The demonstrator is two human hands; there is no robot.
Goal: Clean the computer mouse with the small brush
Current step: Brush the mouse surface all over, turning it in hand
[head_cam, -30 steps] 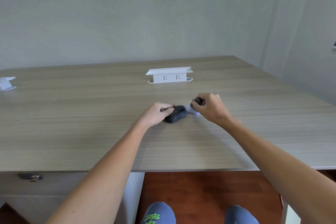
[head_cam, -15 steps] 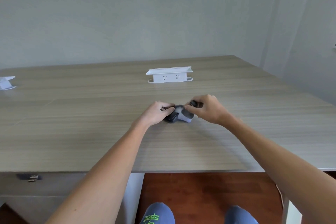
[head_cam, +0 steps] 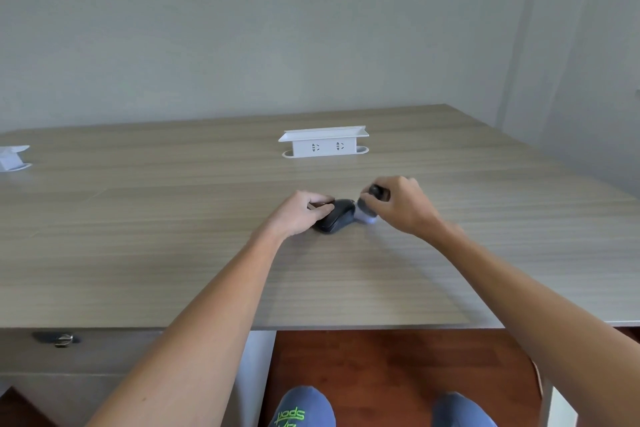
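Brushing a computer mouse held on a desk.
The left hand point(head_cam: 301, 213) pins the dark mouse point(head_cam: 335, 217) to the desk point(head_cam: 173, 253), fingers closed over its left side. The right hand point(head_cam: 401, 206) grips the small brush point(head_cam: 367, 208); its pale bristles meet the mouse's right flank. The mouse's long axis runs near-left to far-right.

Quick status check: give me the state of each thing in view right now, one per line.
computer mouse: flat on the desk, steadied from its left side
small brush: gripped, bristles at the mouse's right edge
left hand: closed on the mouse
right hand: closed on the brush
socket box: raised above the desk, nothing plugged in
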